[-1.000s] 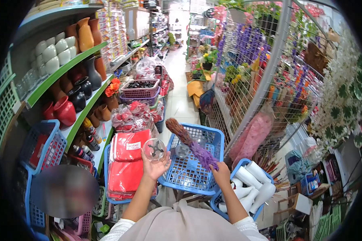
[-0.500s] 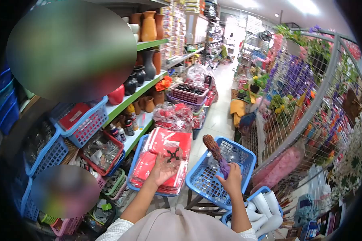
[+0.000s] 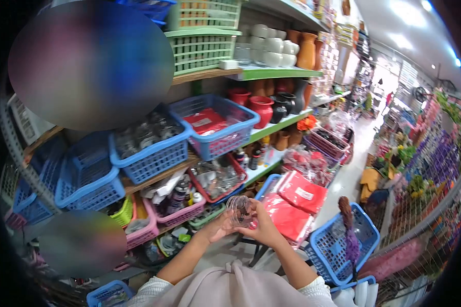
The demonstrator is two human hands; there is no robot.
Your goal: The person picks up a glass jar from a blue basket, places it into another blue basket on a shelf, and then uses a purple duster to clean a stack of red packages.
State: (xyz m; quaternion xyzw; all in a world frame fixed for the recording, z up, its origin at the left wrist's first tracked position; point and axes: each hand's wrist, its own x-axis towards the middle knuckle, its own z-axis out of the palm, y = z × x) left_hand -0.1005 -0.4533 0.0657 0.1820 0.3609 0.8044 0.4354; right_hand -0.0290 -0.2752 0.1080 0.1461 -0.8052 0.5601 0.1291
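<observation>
In front of my chest, both hands meet around a clear round object (image 3: pixel 236 209) with something dark in it; its exact kind I cannot make out. My left hand (image 3: pixel 217 228) supports it from the left and below. The fingers of my right hand (image 3: pixel 265 225) close on its right side. Just beyond my right hand lie red packets in clear plastic (image 3: pixel 286 214), on a blue basket. Further right, a long brown bundle with a purple wrapped lower part (image 3: pixel 351 245) leans across another blue basket (image 3: pixel 316 258), which has clear items inside.
Shelves at left hold a blue basket with a red packet (image 3: pixel 225 140), a blue basket of clear items (image 3: pixel 156 161), a pink basket (image 3: pixel 182 217), and red and black vases (image 3: pixel 261 110). A wire rack (image 3: pixel 440 199) with artificial flowers borders the aisle (image 3: pixel 353 176) at right. Two patches are blurred.
The view has turned left. My right hand has let go of the brown and purple bundle, leaving it on the blue basket, and has joined my left hand at the clear round object.
</observation>
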